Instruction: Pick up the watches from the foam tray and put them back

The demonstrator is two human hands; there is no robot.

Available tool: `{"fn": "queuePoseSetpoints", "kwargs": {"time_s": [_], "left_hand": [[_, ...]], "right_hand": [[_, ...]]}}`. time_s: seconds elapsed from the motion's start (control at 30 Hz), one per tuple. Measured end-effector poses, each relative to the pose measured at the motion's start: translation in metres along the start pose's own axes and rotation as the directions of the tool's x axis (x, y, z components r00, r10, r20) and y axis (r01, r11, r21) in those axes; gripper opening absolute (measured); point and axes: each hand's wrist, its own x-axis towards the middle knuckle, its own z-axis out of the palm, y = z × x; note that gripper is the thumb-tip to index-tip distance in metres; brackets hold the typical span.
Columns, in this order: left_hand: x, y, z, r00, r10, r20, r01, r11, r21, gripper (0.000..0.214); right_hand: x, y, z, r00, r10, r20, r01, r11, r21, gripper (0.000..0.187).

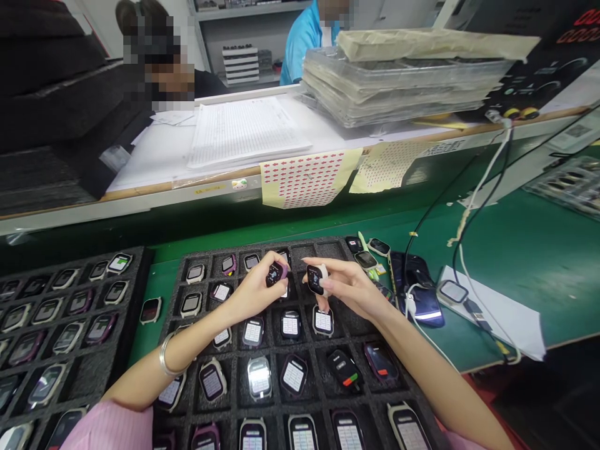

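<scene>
My left hand (259,282) is closed on a purple smartwatch case (275,273) with its dark screen facing up. Between the fingers and thumb of my right hand (344,279) is a pale-framed smartwatch case (315,279), its dark screen lit with a small graphic. Both are held just above a black foam tray (323,362), whose compartments hold many strapless watch cases. Under my right fingertips lies a watch with a lit white screen (323,320). Another watch, showing green and red on its screen (345,370), lies nearer to me.
A second foam tray (84,369) with watches stands at the left, a lone watch (150,310) beside it. Loose watches (366,259), a dark pouch (417,284) and cables (464,250) lie right. Behind are a shelf with papers (244,131), stacked plastic trays (403,87) and two people.
</scene>
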Motion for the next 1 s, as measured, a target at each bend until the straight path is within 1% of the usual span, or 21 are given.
{"fn": "queuePoseSetpoints", "kwargs": {"time_s": [0.13, 0.3, 0.4, 0.57, 0.63, 0.73, 0.8, 0.9, 1.0], "left_hand": [[-0.0001, 0.0023, 0.0004, 0.999, -0.019, -0.034, 0.018, 0.999, -0.043, 0.017], [0.0004, 0.0026, -0.0005, 0.999, 0.008, -0.033, -0.008, 1.000, -0.004, 0.018], [-0.0001, 0.0020, -0.0007, 1.000, 0.005, -0.025, -0.005, 1.000, -0.011, 0.018], [-0.0002, -0.0003, -0.0005, 1.000, -0.021, -0.020, 0.020, 1.000, -0.019, 0.015], [0.0005, -0.0006, -0.0006, 0.999, -0.033, -0.041, 0.031, 0.999, -0.044, 0.015], [0.0017, 0.0004, -0.0009, 0.993, -0.117, -0.031, 0.110, 0.977, -0.185, 0.027], [0.0023, 0.0017, -0.0009, 0.981, -0.195, 0.003, 0.185, 0.924, -0.334, 0.035], [0.0031, 0.0024, -0.0010, 0.966, -0.257, 0.040, 0.241, 0.827, -0.508, 0.033], [0.0035, 0.0009, -0.0015, 0.963, -0.265, 0.059, 0.250, 0.781, -0.572, 0.030]], "right_hand": [[-0.0005, -0.0011, 0.0007, 1.000, -0.025, -0.009, 0.025, 0.999, 0.020, 0.040], [-0.0012, -0.0011, 0.0007, 1.000, -0.019, -0.020, 0.020, 0.999, 0.030, 0.041], [-0.0011, -0.0012, 0.0008, 0.999, -0.029, -0.028, 0.030, 0.999, 0.033, 0.043], [-0.0009, -0.0010, -0.0004, 0.999, -0.036, 0.011, 0.035, 0.999, 0.038, 0.039], [-0.0006, -0.0005, -0.0010, 0.999, -0.025, 0.028, 0.023, 0.998, 0.059, 0.043], [0.0005, 0.0007, -0.0014, 0.999, 0.002, 0.050, -0.007, 0.995, 0.100, 0.048], [0.0019, 0.0019, -0.0015, 0.999, 0.004, 0.033, -0.007, 0.994, 0.108, 0.042], [0.0041, 0.0039, -0.0018, 1.000, -0.010, -0.025, 0.012, 0.995, 0.097, 0.032], [0.0053, 0.0055, -0.0018, 0.997, -0.014, -0.073, 0.020, 0.997, 0.079, 0.034]]}}
